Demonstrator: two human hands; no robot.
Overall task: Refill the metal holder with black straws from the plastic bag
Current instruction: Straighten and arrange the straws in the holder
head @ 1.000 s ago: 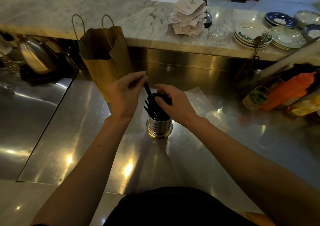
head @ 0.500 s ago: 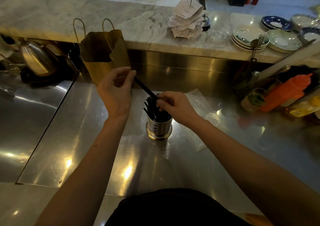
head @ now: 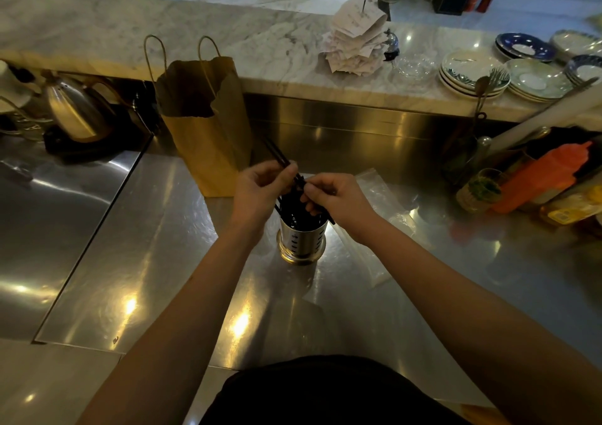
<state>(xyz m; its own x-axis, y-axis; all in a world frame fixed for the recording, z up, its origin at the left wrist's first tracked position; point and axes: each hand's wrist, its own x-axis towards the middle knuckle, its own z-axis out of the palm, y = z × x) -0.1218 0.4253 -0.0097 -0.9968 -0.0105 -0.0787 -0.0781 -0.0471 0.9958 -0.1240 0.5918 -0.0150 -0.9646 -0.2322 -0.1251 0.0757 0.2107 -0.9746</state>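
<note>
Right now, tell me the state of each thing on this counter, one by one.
Metal holder: upright, partly filled with straws.
Black straw: tilted, lower end at the holder's mouth.
Left hand: grips the black straw.
Right hand: pinches the same straw lower down.
Plastic bag: lying flat beyond the right hand.
Paper bag: standing, mouth open.
Plates: stacked.

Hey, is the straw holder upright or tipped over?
Upright. The holder stands on its round base on the counter, with black straws poking up out of its top.
</note>
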